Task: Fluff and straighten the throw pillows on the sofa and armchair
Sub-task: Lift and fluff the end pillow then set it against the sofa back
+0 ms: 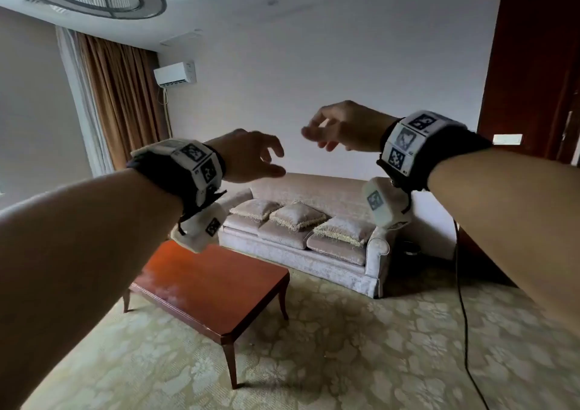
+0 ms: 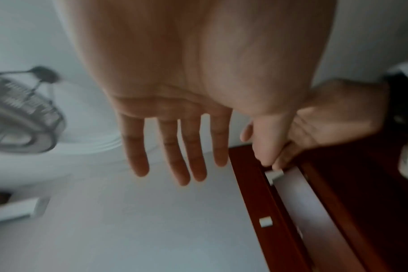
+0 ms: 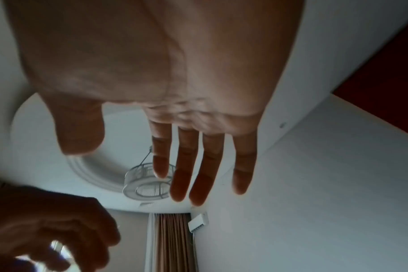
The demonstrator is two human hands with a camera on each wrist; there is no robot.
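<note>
Head view shows us standing well back from the sofa [image 1: 301, 237], both arms raised in front of us at about chest height. Our left hand [image 1: 248, 155] hangs in the air with its fingers loosely spread and holds nothing; the left wrist view confirms this, the fingers [image 2: 172, 147] straight and apart against the pale wall. Our right hand [image 1: 342, 127] is the same, fingers relaxed and slightly bent, empty; the right wrist view shows its fingers [image 3: 198, 165] extended under the ceiling lamp [image 3: 147, 184].

Three fringed pillows lie flat on the sofa seat in a row: the left pillow [image 1: 254, 208], the middle pillow [image 1: 298, 216] and the right pillow [image 1: 343, 230], each tipped back and overlapping its neighbour a little. None stands upright against the backrest. No armchair appears in any view.

A wooden coffee table [image 1: 213, 287] stands between us and the sofa, and a black cable [image 1: 464, 315] trails across the carpet on our right.

We judge the work has not yet begun: we touch no pillow. The next move calls for walking round the table, minding the cable, then taking the nearest pillow by two opposite edges, plumping it between both palms and setting it upright against the backrest.
</note>
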